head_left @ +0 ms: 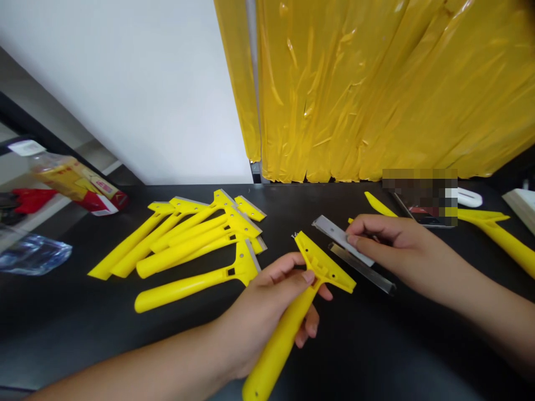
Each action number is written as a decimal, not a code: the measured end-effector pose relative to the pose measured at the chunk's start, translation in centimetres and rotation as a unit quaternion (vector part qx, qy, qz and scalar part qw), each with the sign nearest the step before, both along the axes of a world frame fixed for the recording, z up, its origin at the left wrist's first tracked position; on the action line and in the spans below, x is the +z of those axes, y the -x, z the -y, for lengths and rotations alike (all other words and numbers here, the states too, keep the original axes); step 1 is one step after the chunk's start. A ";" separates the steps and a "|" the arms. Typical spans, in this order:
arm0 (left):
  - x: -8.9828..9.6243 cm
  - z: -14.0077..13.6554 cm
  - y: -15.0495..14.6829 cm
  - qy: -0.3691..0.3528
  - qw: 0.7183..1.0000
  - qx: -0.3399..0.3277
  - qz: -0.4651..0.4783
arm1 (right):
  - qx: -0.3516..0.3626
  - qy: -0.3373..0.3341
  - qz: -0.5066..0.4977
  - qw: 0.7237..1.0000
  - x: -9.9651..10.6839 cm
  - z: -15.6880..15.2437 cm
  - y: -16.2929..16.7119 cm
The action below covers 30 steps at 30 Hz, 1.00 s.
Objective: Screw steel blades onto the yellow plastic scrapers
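My left hand (280, 301) is closed round the neck of a yellow plastic scraper handle (288, 323), its wide head tilted up toward the right. Between thumb and fingertips, my right hand (376, 236) pinches a flat grey metal plate (338, 238), held just right of the scraper head and apart from it. Below that plate a dark, narrow metal strip (363, 268) is seen; whether it lies on the table or is held too, I cannot tell. Left of my left hand, several yellow scrapers (200, 234) with metal edges lie in an overlapping pile.
Everything lies on a black table (104, 323). A drink bottle (79, 178) and a clear plastic object (35, 253) are at the left. More yellow handles (510, 239) lie at the right, near a partly blurred-out object (422, 195). Yellow film (355, 94) hangs behind the table.
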<state>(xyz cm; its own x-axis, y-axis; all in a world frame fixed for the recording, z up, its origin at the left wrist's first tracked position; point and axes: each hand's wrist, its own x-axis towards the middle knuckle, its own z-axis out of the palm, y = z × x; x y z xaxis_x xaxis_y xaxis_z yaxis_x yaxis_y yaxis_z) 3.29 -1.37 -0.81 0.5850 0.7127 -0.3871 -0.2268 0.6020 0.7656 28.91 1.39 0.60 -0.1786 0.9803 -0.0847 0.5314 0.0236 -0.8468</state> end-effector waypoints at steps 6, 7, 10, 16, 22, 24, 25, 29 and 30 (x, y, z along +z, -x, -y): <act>0.0 -0.2 0.1 -0.001 1.000 -0.011 0.003 | 0.034 0.025 -0.065 0.997 0.1 0.3 0.3; 0.0 -0.2 0.1 -0.001 1.000 -0.011 0.003 | 0.036 0.028 -0.069 0.997 0.0 0.3 0.3; 0.0 -0.1 0.1 -0.005 1.000 -0.011 -0.006 | 0.051 0.046 -0.091 0.993 -0.4 0.5 0.5; -0.5 0.3 0.2 -0.025 0.999 -0.014 -0.019 | 0.046 0.091 -0.118 0.988 -0.9 1.4 1.7; -0.3 0.1 0.2 -0.036 0.997 -0.041 -0.061 | 0.070 0.057 -0.095 0.991 -0.6 1.6 1.9; -0.3 0.1 0.2 -0.039 0.997 -0.039 -0.059 | 0.076 0.060 -0.099 0.990 -0.6 1.6 1.9; -0.3 0.1 0.2 -0.039 0.997 -0.038 -0.057 | 0.078 0.062 -0.102 0.990 -0.7 1.6 1.9; -0.6 0.1 0.2 -0.041 0.996 -0.037 -0.066 | 0.086 0.056 -0.100 0.990 -1.0 1.8 2.2; -0.7 0.2 0.2 -0.046 0.995 -0.041 -0.073 | 0.090 0.052 -0.097 0.990 -1.0 2.0 2.3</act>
